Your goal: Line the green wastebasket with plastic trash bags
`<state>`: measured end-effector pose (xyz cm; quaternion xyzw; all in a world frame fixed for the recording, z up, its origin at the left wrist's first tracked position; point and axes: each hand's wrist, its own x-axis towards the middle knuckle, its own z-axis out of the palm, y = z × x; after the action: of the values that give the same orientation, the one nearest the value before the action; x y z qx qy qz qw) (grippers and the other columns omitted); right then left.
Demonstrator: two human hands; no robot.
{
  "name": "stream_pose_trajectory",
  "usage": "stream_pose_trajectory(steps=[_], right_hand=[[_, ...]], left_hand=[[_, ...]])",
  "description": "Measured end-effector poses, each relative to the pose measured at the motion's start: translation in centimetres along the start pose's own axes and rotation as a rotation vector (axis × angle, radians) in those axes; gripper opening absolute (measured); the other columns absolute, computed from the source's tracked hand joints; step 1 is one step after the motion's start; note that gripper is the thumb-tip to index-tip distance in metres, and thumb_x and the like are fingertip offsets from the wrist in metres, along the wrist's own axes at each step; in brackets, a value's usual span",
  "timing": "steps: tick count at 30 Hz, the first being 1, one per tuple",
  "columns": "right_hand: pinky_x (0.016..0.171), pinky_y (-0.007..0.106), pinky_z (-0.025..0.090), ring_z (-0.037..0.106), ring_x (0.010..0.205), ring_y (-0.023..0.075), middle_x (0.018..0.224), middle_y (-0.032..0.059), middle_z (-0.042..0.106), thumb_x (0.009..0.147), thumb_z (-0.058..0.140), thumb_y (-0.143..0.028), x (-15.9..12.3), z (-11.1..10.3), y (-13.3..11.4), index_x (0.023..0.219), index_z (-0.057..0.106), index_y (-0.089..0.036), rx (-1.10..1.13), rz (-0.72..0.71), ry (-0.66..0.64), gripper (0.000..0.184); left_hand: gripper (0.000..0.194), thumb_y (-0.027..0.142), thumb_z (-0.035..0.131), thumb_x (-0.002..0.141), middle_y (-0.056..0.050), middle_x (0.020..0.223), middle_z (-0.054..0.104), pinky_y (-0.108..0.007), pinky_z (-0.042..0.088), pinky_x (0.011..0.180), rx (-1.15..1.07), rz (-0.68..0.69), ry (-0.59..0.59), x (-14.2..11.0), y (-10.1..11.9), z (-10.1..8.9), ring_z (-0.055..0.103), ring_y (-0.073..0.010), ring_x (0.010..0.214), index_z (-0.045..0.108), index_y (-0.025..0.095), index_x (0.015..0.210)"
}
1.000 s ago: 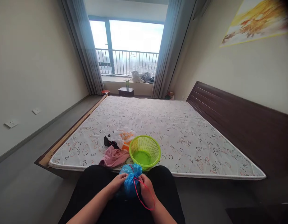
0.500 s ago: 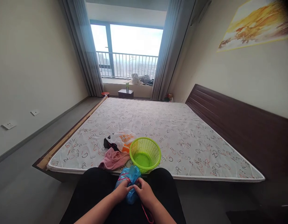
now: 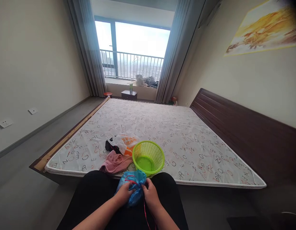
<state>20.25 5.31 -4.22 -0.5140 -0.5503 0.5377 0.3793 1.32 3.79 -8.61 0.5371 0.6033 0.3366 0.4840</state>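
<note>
A crumpled blue plastic bag (image 3: 135,199) lies on my lap between my thighs, its contents hidden. My left hand (image 3: 124,192) grips the bag's left side, near a red cord (image 3: 130,177) that runs across the top. With thumb and fingers pinched, my right hand (image 3: 150,191) holds the bag's right edge. The cord's loose end hangs below, beside my right wrist. Just past the bag, a green plastic basket (image 3: 149,144) stands on the mattress edge; nothing shows inside it. To its left is a rumpled pink cloth (image 3: 116,162).
Behind the cloth, a white plastic bag (image 3: 124,142) with orange print lies on the patterned mattress (image 3: 176,127), beside a black item (image 3: 111,146). A dark headboard (image 3: 234,111) rises at the right. A bottle (image 3: 131,88) stands on a small dark table (image 3: 129,95) by the window.
My hands have moved apart a little, the right one shifting to the bag's right edge. More red cord now hangs by my right wrist. The view has shifted slightly.
</note>
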Motion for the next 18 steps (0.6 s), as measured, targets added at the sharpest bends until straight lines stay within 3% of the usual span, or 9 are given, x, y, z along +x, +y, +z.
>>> stream_pose_trajectory(steps=[3, 7, 13, 18], right_hand=[[0.081, 0.033, 0.05, 0.065, 0.085, 0.0239, 0.087, 0.0057, 0.07, 0.086, 0.061, -0.049, 0.3, -0.2, 0.6, 0.089, 0.063, -0.02, 0.073, 0.024, 0.069, 0.029], [0.075, 0.032, 0.051, 0.06, 0.078, 0.0205, 0.08, 0.0027, 0.064, 0.081, 0.065, -0.06, 0.7, -0.5, 1.1, 0.084, 0.058, -0.021, 0.14, 0.056, 0.173, 0.04], [0.062, 0.031, 0.055, 0.063, 0.077, 0.021, 0.086, 0.0036, 0.062, 0.071, 0.07, -0.075, 0.9, -0.5, 1.2, 0.087, 0.052, -0.022, 0.31, 0.153, 0.169, 0.058], [0.058, 0.03, 0.053, 0.064, 0.076, 0.0209, 0.086, 0.0033, 0.061, 0.065, 0.069, -0.082, 1.1, -0.6, 0.7, 0.087, 0.051, -0.023, 0.32, 0.182, 0.197, 0.065]], left_hand=[[0.028, 0.039, 0.067, 0.075, -0.012, 0.108, 0.078, -0.045, 0.048, 0.105, 0.017, -0.002, 0.017, 0.2, 0.4, -0.3, 0.069, -0.0345, 0.109, 0.076, 0.021, 0.095], [0.029, 0.039, 0.057, 0.081, -0.011, 0.105, 0.077, -0.043, 0.048, 0.101, 0.045, -0.039, 0.138, 0.3, 0.2, -1.0, 0.068, -0.0319, 0.106, 0.072, 0.019, 0.095], [0.029, 0.034, 0.053, 0.083, -0.011, 0.105, 0.077, -0.041, 0.048, 0.1, 0.006, -0.092, 0.267, 0.6, -0.6, -1.9, 0.069, -0.0305, 0.105, 0.071, 0.017, 0.097], [0.027, 0.029, 0.053, 0.083, -0.012, 0.103, 0.078, -0.041, 0.049, 0.099, -0.065, -0.218, 0.376, 1.1, -0.6, -2.6, 0.069, -0.0305, 0.105, 0.071, 0.015, 0.097]])
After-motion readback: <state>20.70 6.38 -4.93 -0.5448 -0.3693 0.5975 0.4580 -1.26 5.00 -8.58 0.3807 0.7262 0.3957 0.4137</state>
